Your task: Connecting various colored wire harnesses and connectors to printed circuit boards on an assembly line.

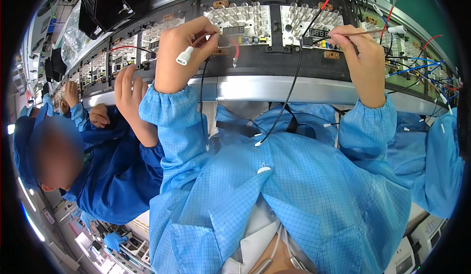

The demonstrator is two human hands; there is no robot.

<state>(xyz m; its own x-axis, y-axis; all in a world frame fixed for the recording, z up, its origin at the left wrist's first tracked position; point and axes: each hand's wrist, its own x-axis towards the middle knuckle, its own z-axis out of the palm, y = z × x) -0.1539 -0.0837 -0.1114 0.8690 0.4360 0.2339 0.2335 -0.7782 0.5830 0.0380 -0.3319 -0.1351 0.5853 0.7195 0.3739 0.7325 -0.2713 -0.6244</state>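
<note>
My left hand (179, 53) is closed in a pinch on a thin brown wire whose white plug (185, 56) hangs below the fingers. Its fingertips are at the left edge of a white circuit board (264, 21) with a small dark display and clear upright cylinders. My right hand (362, 61) pinches another brown wire, and a white plug (396, 30) sticks out to the right of it. Those fingertips are over the right side of a second circuit board (287, 37), close to a black block (307, 42) with red and black wires. The pinched wire ends are too small to make out.
Both boards sit in a black fixture (245, 68) with a metal front rail (274, 88). A black wire (293, 85) droops toward my blue coat, and a red wire (237, 53) dangles between the boards. At left, a co-worker's hand (130, 92) is near mine. Loose wires (417, 68) cluster at right.
</note>
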